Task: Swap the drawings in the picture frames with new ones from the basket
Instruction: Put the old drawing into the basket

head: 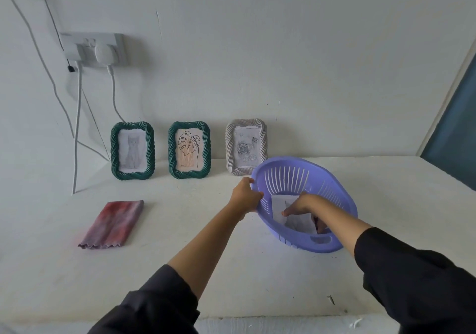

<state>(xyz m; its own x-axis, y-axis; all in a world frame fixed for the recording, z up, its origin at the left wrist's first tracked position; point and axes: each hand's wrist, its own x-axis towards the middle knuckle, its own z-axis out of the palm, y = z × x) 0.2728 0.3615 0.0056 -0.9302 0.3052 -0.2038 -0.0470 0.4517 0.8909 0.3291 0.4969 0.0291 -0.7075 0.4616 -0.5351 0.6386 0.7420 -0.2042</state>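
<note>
L hand (244, 196) grips purple basket (334, 187) rim, right side | R hand (300, 206) pinches drawing (296, 221) inside | 3 frames (189, 150) far, old pics in | no swaps done yet

I see a white bench (231, 269). Along its far edge three frames stand in a row: the cat frame (132, 151) leftmost, the leaf frame (189, 149) beside it, and the pale rose frame (246, 147). Right of centre sits a purple basket (342, 192), tipped up, with drawings (279, 203) inside. Left of centre lies a folded reddish cloth (112, 224).
</note>
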